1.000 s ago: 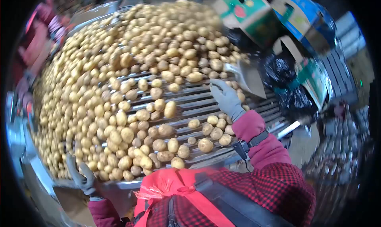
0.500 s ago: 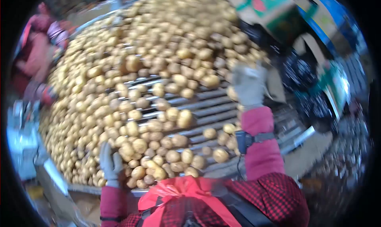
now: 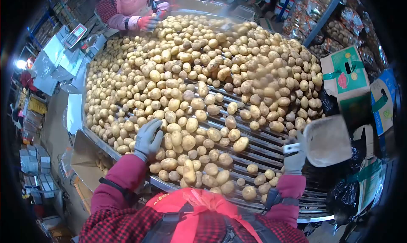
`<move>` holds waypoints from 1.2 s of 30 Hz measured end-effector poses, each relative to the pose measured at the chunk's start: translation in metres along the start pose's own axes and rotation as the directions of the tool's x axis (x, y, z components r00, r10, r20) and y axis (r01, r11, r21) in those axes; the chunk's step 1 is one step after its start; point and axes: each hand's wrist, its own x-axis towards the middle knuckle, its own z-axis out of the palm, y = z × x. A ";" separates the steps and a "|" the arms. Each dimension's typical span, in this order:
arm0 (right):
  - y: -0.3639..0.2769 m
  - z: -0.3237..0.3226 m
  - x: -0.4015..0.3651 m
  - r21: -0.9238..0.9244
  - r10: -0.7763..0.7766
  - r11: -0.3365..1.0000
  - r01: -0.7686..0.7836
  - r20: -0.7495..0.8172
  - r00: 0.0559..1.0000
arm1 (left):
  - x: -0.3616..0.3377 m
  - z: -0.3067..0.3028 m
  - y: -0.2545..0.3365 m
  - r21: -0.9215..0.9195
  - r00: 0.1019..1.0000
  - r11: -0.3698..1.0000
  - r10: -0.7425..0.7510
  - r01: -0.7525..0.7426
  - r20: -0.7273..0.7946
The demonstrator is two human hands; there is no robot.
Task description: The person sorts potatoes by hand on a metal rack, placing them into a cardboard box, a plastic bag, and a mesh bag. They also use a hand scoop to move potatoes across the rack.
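Observation:
My left hand (image 3: 148, 140), in a grey glove, rests among the potatoes (image 3: 185, 141) at the near left of the slatted table (image 3: 258, 134). Its fingers are apart and hold nothing visible. At the table's right side, my right hand (image 3: 295, 158), also gloved, is closed around the handle of a scoop (image 3: 327, 142). The scoop has a flat, dusty, squarish pan pointing right and a pale handle end sticking out left of the hand. Several potatoes (image 3: 263, 179) lie on the slats just left of my right wrist.
A large potato heap (image 3: 280, 75) covers the far side. Across the table, a co-worker's red-gloved hand (image 3: 148, 22) touches the potatoes. Green and white cartons (image 3: 347, 75) and black plastic bags (image 3: 343, 196) stand at the right. An open cardboard box (image 3: 91, 151) is at the left edge.
My view has swung, so the co-worker appears nearer the top centre. My right hand is lower and nearer me, with the scoop now plainly visible. My left hand still lies on the potatoes.

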 end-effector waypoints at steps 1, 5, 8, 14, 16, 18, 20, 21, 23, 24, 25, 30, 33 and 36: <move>0.003 0.011 -0.013 -0.200 0.062 0.979 -0.049 0.061 0.996 | 0.000 -0.001 0.000 -0.009 1.000 1.000 -0.005 0.005 0.003; -0.007 0.059 -0.039 -0.506 0.225 0.852 -0.133 0.125 0.966 | 0.000 0.000 -0.007 -0.007 0.999 1.000 0.029 -0.029 0.015; -0.001 0.111 -0.044 -0.489 0.257 0.838 -0.242 -0.037 0.966 | -0.002 0.002 -0.010 -0.017 0.999 0.999 0.040 -0.040 0.012; 0.021 0.179 0.017 -0.682 0.219 0.701 -0.207 -0.069 0.973 | 0.031 -0.025 -0.040 -0.141 0.975 0.969 0.212 -0.201 0.064; 0.021 0.207 0.056 -0.707 0.161 0.694 -0.139 -0.036 0.986 | 0.062 -0.039 -0.058 -0.060 0.975 0.974 0.213 -0.216 -0.060; 0.023 0.243 0.100 -0.728 0.083 0.682 -0.064 -0.009 0.996 | 0.096 -0.048 -0.081 0.039 0.974 0.978 0.209 -0.206 -0.083; 0.032 0.275 0.153 -0.773 -0.015 0.633 0.033 0.031 0.999 | 0.121 -0.035 -0.118 0.159 0.983 0.976 0.164 -0.150 -0.084; 0.040 0.288 0.187 -0.808 -0.038 0.586 0.063 0.050 0.998 | 0.129 -0.019 -0.140 0.231 0.985 0.965 0.150 -0.126 -0.091; 0.063 0.292 0.277 -0.888 -0.083 0.421 0.186 0.166 0.983 | 0.136 -0.006 -0.154 0.237 0.998 0.971 0.003 0.012 -0.061; 0.065 0.315 0.290 -0.881 -0.045 0.420 0.219 0.221 0.974 | 0.136 -0.005 -0.152 0.251 0.998 0.968 -0.009 0.023 -0.058; 0.071 0.338 0.301 -0.872 0.001 0.423 0.245 0.271 0.963 | 0.134 -0.004 -0.151 0.270 0.999 0.962 -0.024 0.036 -0.049; 0.124 0.390 0.391 -0.866 -0.073 -0.382 0.323 0.376 0.924 | 0.140 -0.012 -0.145 0.214 0.997 0.974 -0.072 0.074 -0.015; 0.131 0.406 0.408 -0.295 0.407 -0.675 0.677 0.616 0.674 | 0.146 -0.012 -0.142 0.227 0.995 0.969 -0.101 0.099 -0.002; 0.147 0.371 0.412 -0.200 0.454 -0.683 0.703 0.638 0.622 | 0.147 -0.009 -0.141 0.222 0.993 0.968 -0.117 0.120 -0.026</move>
